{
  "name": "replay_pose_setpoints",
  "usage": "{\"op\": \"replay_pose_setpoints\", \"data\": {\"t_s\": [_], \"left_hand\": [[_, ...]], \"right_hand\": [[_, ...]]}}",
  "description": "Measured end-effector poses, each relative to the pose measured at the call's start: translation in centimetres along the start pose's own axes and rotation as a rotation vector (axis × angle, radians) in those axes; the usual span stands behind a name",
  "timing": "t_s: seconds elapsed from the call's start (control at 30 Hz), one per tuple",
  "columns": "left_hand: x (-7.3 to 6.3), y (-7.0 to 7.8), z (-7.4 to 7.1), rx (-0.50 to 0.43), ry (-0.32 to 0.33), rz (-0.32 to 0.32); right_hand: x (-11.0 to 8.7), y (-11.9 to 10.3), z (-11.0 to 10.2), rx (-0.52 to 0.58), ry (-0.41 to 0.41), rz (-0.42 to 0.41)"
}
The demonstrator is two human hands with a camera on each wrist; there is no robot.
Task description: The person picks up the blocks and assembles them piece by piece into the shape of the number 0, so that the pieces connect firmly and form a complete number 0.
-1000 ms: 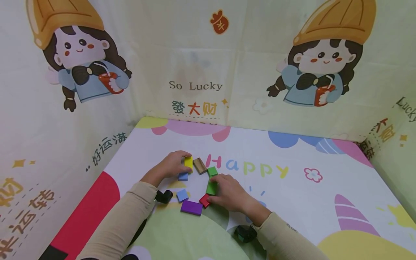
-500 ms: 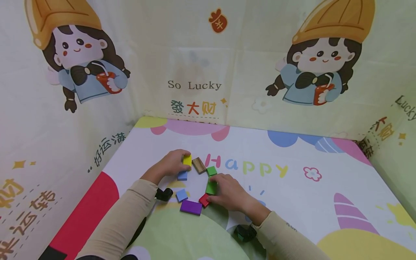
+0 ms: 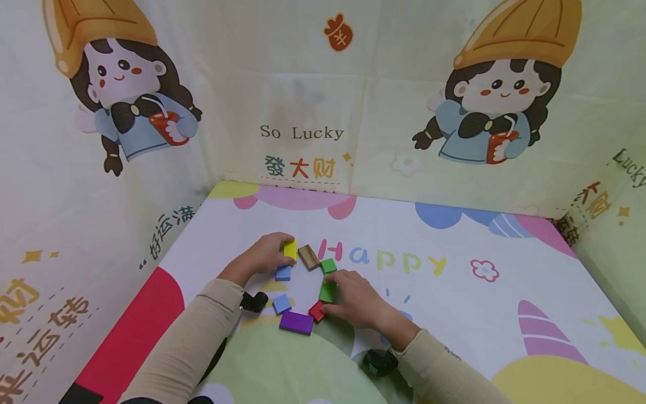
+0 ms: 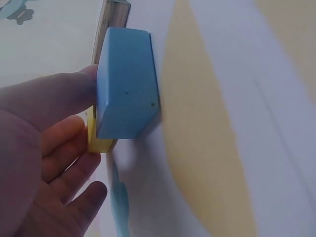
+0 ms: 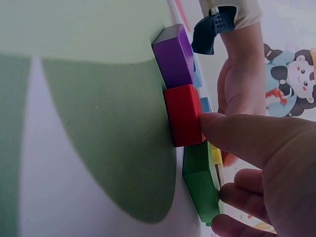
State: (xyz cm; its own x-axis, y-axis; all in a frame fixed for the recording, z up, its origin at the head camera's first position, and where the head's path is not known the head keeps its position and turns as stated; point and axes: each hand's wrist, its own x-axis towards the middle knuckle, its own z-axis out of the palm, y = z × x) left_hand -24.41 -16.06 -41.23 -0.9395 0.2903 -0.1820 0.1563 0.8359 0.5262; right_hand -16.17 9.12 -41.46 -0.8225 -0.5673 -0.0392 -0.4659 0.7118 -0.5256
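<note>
In the head view, my left hand [image 3: 264,253] pinches a yellow block [image 3: 290,251] end to end between thumb and fingers. A light blue block [image 4: 129,81] stands right at that thumb in the left wrist view and hides part of the yellow one. My right hand [image 3: 355,297] reaches across the ring's right side. Its straight thumb touches a red block [image 5: 183,116], and its other fingertips lie along a green block [image 5: 200,175]. A brown wooden block [image 3: 309,257] and a small green block [image 3: 329,266] lie between the two hands.
Nearest the body, a purple block [image 3: 296,323] and a second light blue block [image 3: 282,304] complete the ring outline, with a gap between the two light blue blocks. The printed table cover [image 3: 429,314] meets patterned cloth walls [image 3: 383,129] behind and at both sides.
The yellow block in my left hand has shifted slightly left, opening a little more space beside the brown block. My right hand keeps its place.
</note>
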Motion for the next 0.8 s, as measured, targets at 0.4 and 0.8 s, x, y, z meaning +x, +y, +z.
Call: {"op": "replay_pose_setpoints", "data": {"t_s": [0.4,0.8], "left_hand": [[-0.49,0.15,-0.61,-0.002,0.008,0.009],[-1.03,0.16,-0.68,-0.026,0.020,0.013]], "right_hand": [[-0.02,0.10,0.10,-0.002,-0.005,0.002],[-0.01,0.20,0.07,-0.004,-0.004,-0.006]]}}
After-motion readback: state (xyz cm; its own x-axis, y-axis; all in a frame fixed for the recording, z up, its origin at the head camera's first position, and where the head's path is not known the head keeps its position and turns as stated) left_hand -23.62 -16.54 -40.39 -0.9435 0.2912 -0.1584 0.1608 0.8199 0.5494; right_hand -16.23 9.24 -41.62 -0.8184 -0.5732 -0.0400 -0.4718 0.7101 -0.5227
